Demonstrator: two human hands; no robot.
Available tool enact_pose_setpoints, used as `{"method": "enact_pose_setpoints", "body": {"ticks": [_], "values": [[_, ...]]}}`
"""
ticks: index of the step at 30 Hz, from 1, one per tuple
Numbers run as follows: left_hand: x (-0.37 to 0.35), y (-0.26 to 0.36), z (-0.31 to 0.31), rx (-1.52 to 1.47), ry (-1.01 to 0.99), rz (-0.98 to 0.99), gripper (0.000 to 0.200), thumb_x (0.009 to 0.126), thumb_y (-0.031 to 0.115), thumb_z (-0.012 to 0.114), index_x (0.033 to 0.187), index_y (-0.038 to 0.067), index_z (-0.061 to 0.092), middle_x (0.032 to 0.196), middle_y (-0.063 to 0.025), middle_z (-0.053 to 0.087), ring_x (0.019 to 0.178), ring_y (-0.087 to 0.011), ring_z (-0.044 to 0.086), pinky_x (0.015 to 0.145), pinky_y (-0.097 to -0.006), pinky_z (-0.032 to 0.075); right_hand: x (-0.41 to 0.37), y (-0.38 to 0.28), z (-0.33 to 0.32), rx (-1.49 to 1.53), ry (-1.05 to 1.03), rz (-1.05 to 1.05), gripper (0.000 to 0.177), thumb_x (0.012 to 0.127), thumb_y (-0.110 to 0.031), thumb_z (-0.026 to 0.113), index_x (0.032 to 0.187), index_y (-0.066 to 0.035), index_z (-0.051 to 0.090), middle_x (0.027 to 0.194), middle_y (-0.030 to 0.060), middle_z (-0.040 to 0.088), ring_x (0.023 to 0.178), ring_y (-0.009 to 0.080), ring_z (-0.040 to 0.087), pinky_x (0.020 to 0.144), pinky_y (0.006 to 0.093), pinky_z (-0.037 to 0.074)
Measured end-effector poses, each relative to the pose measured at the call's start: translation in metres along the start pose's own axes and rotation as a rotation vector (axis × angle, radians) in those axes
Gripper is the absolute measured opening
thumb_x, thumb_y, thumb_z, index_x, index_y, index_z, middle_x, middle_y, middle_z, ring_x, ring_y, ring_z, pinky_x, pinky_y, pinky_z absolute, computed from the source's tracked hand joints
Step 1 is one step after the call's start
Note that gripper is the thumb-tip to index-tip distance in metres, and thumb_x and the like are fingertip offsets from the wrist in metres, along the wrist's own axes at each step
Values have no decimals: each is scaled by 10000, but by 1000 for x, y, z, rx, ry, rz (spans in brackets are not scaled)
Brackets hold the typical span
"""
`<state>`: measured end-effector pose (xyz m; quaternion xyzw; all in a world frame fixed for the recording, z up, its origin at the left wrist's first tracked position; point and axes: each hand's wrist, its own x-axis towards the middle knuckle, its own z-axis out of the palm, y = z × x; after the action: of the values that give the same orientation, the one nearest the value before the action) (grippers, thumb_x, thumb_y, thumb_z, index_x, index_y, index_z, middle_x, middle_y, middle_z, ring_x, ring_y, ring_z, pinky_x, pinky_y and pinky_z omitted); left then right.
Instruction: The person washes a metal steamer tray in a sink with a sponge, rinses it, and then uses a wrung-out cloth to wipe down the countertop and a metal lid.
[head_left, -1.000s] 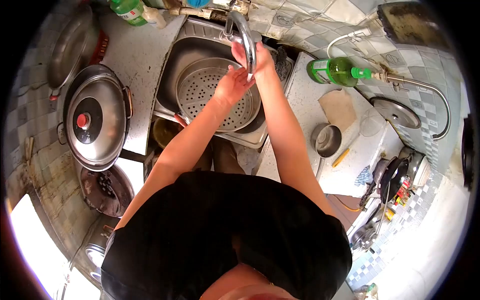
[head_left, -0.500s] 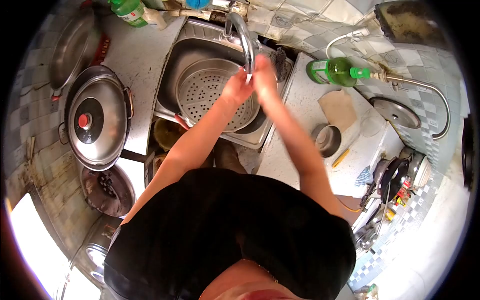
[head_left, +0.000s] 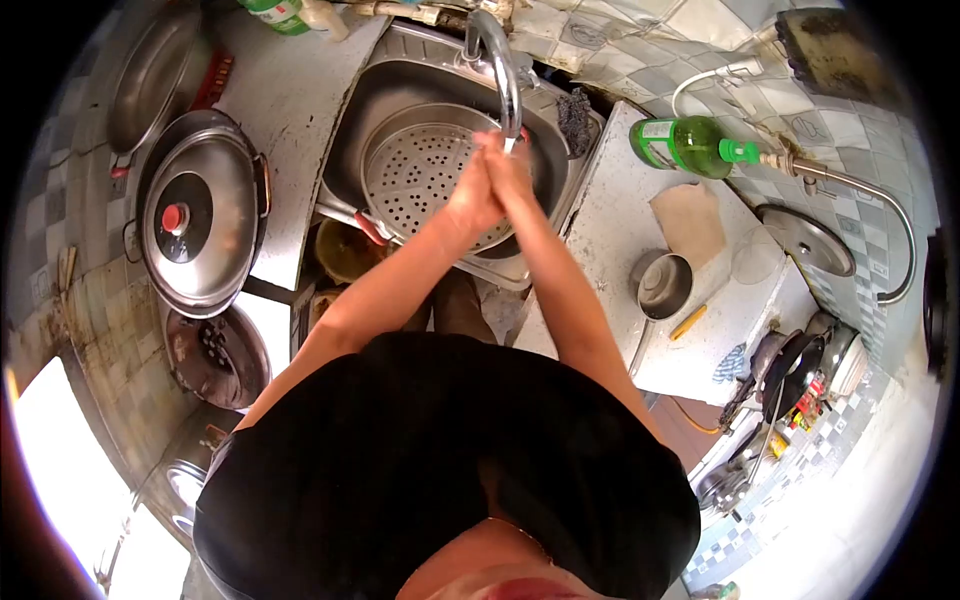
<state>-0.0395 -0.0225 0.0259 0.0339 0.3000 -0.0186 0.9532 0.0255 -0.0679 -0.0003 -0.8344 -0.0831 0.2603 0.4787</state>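
My left hand point(head_left: 474, 197) and my right hand point(head_left: 508, 176) are pressed together, palm to palm, just below the spout of the chrome faucet point(head_left: 503, 72). Their fingers look stretched out and flat, slightly smeared by motion, and I see nothing held between them. Under the hands a round steel strainer pan point(head_left: 410, 180) full of small holes sits in the metal sink point(head_left: 350, 125). The wrists cover part of the pan's right side. A red-tipped handle point(head_left: 371, 228) shows at the sink's near left edge.
A lidded pot point(head_left: 215, 225) stands left of the sink. On the right counter are a green bottle point(head_left: 690, 146), a small saucepan point(head_left: 664, 284), a yellow-handled tool point(head_left: 689, 322) and a tan cloth-like piece point(head_left: 690, 222). A dark scrubber point(head_left: 574, 120) lies at the sink's right rim.
My right hand has come down from beside the faucet and closed up against the left one. The saucepan's handle, earlier hidden by my right forearm, now shows. The whole view has shifted slightly.
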Motion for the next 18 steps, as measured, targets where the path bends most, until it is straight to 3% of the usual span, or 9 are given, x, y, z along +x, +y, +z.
{"method": "enact_pose_setpoints", "body": {"ticks": [1,2,5,7,10,12,15,16,18], "values": [[-18,-5,28,104,4,57,362,965,387,457,1218,129,466,1188,-98,535,1081,-223,529,887,-420,459,3,8,-8,-107,130,-220,343,870,-271,550,1057,8,621,815,186,610,824,339,594,798,401,474],[-15,-2,30,105,1,66,362,965,387,457,1218,129,466,1188,-98,535,1081,-223,529,887,-420,459,52,82,20,612,186,-46,255,891,-190,533,1033,5,614,848,138,614,791,270,583,750,331,476],[43,0,-24,515,186,80,274,918,197,565,1146,53,519,996,-111,613,860,-256,623,798,-381,509,-34,-28,-3,89,-37,118,171,887,-42,499,1032,-1,580,1013,129,608,914,204,592,829,279,470],[34,13,-26,401,24,48,253,916,197,564,1116,46,533,955,-96,617,852,-255,625,796,-391,513,-40,-25,8,1172,-36,190,116,895,30,470,949,-8,565,1087,140,598,1036,174,572,928,291,455],[25,29,-15,292,-195,-21,204,906,187,564,1053,46,560,835,-71,608,799,-247,630,764,-413,529,-50,-23,4,1598,-164,68,348,907,-19,509,1254,8,494,1198,104,575,1169,221,525,1056,353,395],[35,34,-14,39,-463,-90,208,913,201,554,1062,57,562,761,-61,583,755,-235,637,716,-398,540,-56,-28,3,1292,-80,-18,283,928,-69,495,1199,7,523,1158,105,587,1125,213,535,1001,335,408],[30,22,5,499,81,177,214,918,253,571,909,45,619,734,-61,619,658,-204,622,604,-330,499,-60,-39,2,404,217,-281,300,976,-240,465,1067,17,588,1045,103,614,963,167,559,820,299,438],[28,19,12,732,315,309,254,918,271,580,837,36,633,731,-59,634,630,-189,607,575,-311,475,-58,-39,1,401,214,-282,300,976,-240,465,1067,17,588,1045,103,614,963,167,559,820,299,438],[20,17,16,727,296,447,225,871,190,627,841,-32,603,713,-90,629,617,-123,504,571,-315,447,-46,-38,-2,675,105,26,296,978,-235,460,1036,22,596,980,100,618,886,154,563,786,308,447]]}}
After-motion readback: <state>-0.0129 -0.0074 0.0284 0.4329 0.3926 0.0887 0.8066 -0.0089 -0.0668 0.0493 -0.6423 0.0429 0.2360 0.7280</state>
